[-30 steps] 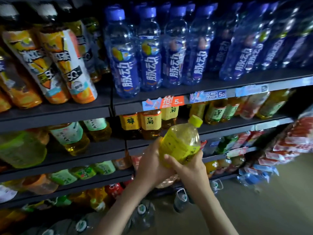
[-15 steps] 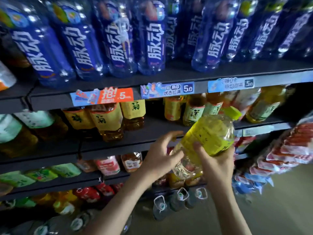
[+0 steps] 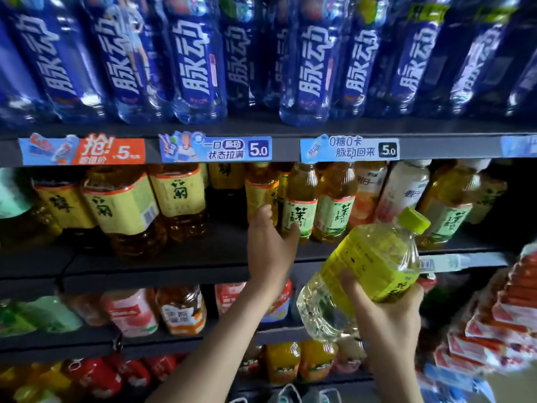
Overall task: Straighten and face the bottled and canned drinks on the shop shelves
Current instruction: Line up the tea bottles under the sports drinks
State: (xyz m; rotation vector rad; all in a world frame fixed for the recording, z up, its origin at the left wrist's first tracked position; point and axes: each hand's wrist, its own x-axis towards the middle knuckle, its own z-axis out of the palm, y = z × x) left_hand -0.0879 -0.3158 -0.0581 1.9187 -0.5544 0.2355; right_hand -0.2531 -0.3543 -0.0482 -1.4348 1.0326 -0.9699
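What my right hand (image 3: 389,312) holds: the yellow-label bottle (image 3: 369,266), gripped round its lower half, with my thumb laid over the bottom edge of the label and the other fingers curled beneath it.
Bottle's lie: tilted, with its green cap (image 3: 414,220) up and to the right of my knuckles and its clear base down to the left of my thumb. It is in the air in front of the shelves, standing on none of them.
Left hand (image 3: 270,248): fingers straight and loosely spread, gripping nothing, reached up and to the left of the held bottle over the middle shelf (image 3: 174,257).
Left-hand contact: my thumb tip touches the lower part of a green-label tea bottle (image 3: 302,205) just to its right. My forefinger tip lies against an amber bottle (image 3: 260,196) with a yellow label just above it.
Change in half a second: my left hand was spread on the bottle's lower part beside my right. It has let go and gone to the shelf, so the right hand now carries the bottle alone.
Change in view: the shelves fill more of my sight than before.
Above my left hand: price tags (image 3: 215,148) along the shelf lip, and over them a row of blue bottles (image 3: 197,68).
Left of my left hand: bigger amber bottles with yellow labels, standing on the same shelf.
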